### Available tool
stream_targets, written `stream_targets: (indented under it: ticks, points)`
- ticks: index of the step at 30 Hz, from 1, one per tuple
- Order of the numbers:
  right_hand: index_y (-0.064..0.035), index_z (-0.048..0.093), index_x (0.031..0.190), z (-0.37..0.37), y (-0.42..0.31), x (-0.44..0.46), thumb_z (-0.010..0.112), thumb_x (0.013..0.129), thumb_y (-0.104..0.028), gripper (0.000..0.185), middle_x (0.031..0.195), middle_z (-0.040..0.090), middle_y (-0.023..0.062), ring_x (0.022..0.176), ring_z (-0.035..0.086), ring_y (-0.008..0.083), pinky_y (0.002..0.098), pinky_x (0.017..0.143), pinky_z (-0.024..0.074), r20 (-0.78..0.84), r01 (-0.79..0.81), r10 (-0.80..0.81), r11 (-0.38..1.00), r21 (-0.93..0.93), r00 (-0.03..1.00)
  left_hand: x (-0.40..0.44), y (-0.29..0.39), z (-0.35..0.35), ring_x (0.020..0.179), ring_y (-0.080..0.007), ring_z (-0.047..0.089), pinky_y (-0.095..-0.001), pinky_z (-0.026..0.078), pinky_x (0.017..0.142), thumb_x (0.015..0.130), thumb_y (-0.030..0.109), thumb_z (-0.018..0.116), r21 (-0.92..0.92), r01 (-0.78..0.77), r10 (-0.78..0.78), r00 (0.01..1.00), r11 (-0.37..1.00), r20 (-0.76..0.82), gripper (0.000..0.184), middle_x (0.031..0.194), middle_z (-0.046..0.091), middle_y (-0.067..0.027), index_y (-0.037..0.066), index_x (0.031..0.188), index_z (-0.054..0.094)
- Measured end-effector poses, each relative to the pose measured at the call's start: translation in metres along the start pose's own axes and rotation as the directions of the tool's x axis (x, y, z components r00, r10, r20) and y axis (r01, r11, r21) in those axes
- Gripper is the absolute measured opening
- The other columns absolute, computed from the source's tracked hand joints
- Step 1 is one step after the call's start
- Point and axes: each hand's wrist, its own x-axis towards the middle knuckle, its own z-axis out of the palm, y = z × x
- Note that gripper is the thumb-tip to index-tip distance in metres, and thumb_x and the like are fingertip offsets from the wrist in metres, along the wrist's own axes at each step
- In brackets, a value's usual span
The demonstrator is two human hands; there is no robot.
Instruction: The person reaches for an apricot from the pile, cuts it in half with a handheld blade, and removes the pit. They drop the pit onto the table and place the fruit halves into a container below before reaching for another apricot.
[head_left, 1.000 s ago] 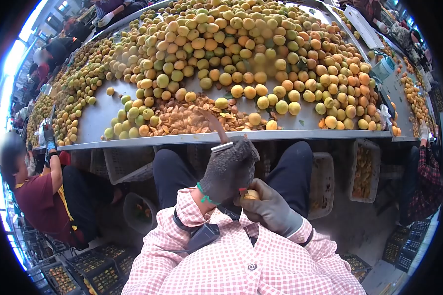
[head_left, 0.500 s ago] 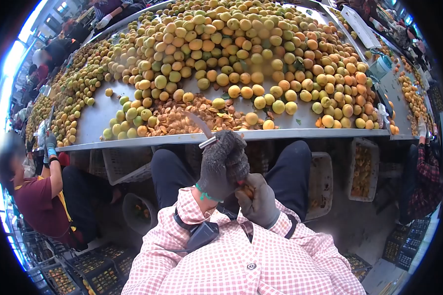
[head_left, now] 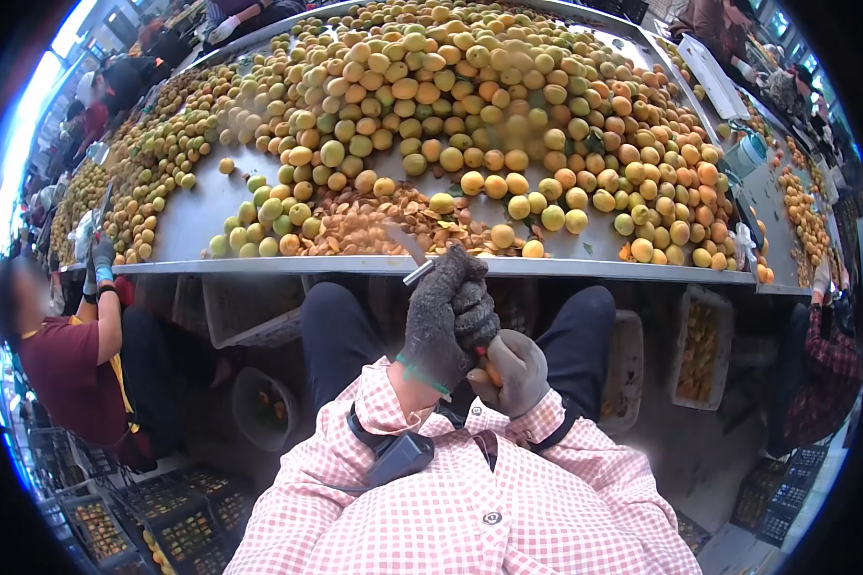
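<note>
My left hand (head_left: 448,311), in a dark grey knitted glove, is closed around a knife (head_left: 418,271); its curved blade points up and left toward the table edge. My right hand (head_left: 516,372), in a smoother grey glove, is closed on an orange apricot (head_left: 492,370), which its fingers partly hide. Both hands meet in front of my chest, the left fist touching or nearly touching the fruit. Beyond them, a heap of cut apricot pieces (head_left: 374,222) lies at the near edge of the metal table (head_left: 547,264). Whole apricots (head_left: 431,86) are piled behind it.
White crates (head_left: 702,350) stand under the table, one holding orange pieces. A bucket (head_left: 264,407) is on the floor at left. A co-worker in a maroon shirt (head_left: 67,369) sits left, another in a plaid sleeve (head_left: 828,350) at right. Black crates (head_left: 187,508) are stacked low left.
My two hands have shifted slightly to the right in view, still together with the knife and the apricot. The knife tip sits a little lower against the table. The view has tilted slightly.
</note>
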Motion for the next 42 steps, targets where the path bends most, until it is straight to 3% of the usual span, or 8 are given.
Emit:
stream_targets:
  ticks: [9, 12, 15, 19, 24, 30, 33, 42]
  points:
    - [-0.0026, 0.057, 0.098, 0.0, 0.005, 0.023, 0.068, 0.077, -0.031, 0.037, 0.08, 0.055, 0.0115, 0.057, 0.055, 0.0261, 0.0338, 0.048, 0.0429, 0.091, 0.178, -0.182, 0.983, 0.044, 0.979, 0.009, 0.01, -0.017, 0.039, -0.0036, 0.024, -0.0203, 0.021, 0.036, 0.096, 0.033, 0.05, -0.147, 0.018, -0.012, 0.999, 0.989, 0.035, 0.026, 0.053, 0.027, 0.008, 0.008, 0.089, 0.051]
    - [-0.003, 0.052, 0.103, 0.005, -0.011, 0.009, 0.063, 0.086, -0.04, 0.042, 0.093, 0.056, 0.012, 0.07, 0.057, 0.022, 0.0332, 0.055, 0.045, 0.144, -0.187, 0.147, 0.927, 0.326, 0.979, 0.017, 0.012, -0.031, 0.038, -0.0035, 0.023, -0.0201, 0.02, 0.036, 0.097, 0.033, 0.048, -0.241, 0.106, -0.081, 0.991, 0.965, 0.111, 0.026, 0.053, 0.026, 0.0089, 0.008, 0.088, 0.049]
    - [-0.005, 0.051, 0.098, -0.01, -0.03, 0.025, 0.046, 0.093, -0.051, 0.047, 0.083, 0.057, 0.0075, 0.059, 0.05, 0.0101, 0.0196, 0.048, 0.0382, 0.48, -0.761, 0.731, 0.083, 0.643, 0.486, 0.019, 0.015, -0.03, 0.035, -0.0035, 0.021, -0.0198, 0.018, 0.033, 0.097, 0.035, 0.048, -0.185, 0.126, -0.096, 0.982, 0.975, 0.161, 0.029, 0.048, 0.025, 0.0099, 0.013, 0.077, 0.048]
    - [-0.0029, 0.053, 0.108, 0.0, 0.003, 0.011, 0.045, 0.096, -0.042, 0.041, 0.093, 0.059, 0.0103, 0.071, 0.058, 0.0151, 0.0266, 0.059, 0.0466, 0.719, -0.555, 0.644, -0.509, 0.658, 0.261, 0.025, 0.027, -0.047, 0.038, -0.0029, 0.022, -0.0204, 0.02, 0.035, 0.098, 0.028, 0.046, -0.232, 0.041, -0.012, 0.992, 0.972, 0.128, 0.028, 0.052, 0.025, 0.0104, 0.015, 0.072, 0.045]
    - [-0.0027, 0.052, 0.116, -0.001, 0.003, 0.018, 0.045, 0.098, -0.031, 0.034, 0.094, 0.06, 0.0094, 0.076, 0.059, 0.0161, 0.0286, 0.065, 0.049, 0.746, -0.523, 0.633, -0.572, 0.632, 0.208, 0.012, 0.051, -0.082, 0.037, -0.0037, 0.023, -0.0208, 0.02, 0.035, 0.098, 0.029, 0.045, -0.248, -0.023, 0.061, 0.987, 0.969, 0.147, 0.027, 0.052, 0.025, 0.0091, 0.013, 0.076, 0.048]
    - [-0.0017, 0.05, 0.116, 0.036, 0.032, -0.003, 0.05, 0.096, -0.026, 0.031, 0.078, 0.061, 0.009, 0.056, 0.056, 0.0146, 0.0241, 0.047, 0.0432, 0.711, -0.819, 0.64, -0.217, 0.531, 0.292, 0.007, 0.055, -0.125, 0.037, -0.0046, 0.024, -0.0213, 0.022, 0.035, 0.098, 0.03, 0.044, -0.266, -0.04, 0.075, 0.99, 0.963, 0.122, 0.027, 0.052, 0.027, 0.0076, 0.012, 0.079, 0.05]
    - [-0.0056, 0.042, 0.1, 0.053, 0.039, -0.004, 0.054, 0.094, -0.024, 0.022, 0.075, 0.061, 0.0108, 0.049, 0.056, 0.0151, 0.023, 0.037, 0.0381, 0.636, -0.928, 0.772, -0.254, 0.274, -0.023, 0.008, 0.055, -0.129, 0.036, -0.0049, 0.024, -0.0216, 0.022, 0.034, 0.098, 0.028, 0.043, -0.275, -0.032, 0.055, 0.996, 0.961, 0.077, 0.03, 0.05, 0.026, 0.0072, 0.014, 0.072, 0.046]
    - [-0.0054, 0.054, 0.112, 0.05, 0.042, -0.007, 0.048, 0.095, -0.018, 0.022, 0.083, 0.061, 0.0079, 0.06, 0.058, 0.0132, 0.0213, 0.044, 0.0395, 0.78, -0.838, 0.626, -0.432, 0.333, -0.012, 0.014, 0.052, -0.15, 0.037, -0.005, 0.026, -0.0214, 0.024, 0.034, 0.099, 0.034, 0.043, -0.232, 0.004, 0.017, 0.996, 0.973, 0.091, 0.029, 0.052, 0.029, 0.0073, 0.013, 0.08, 0.052]
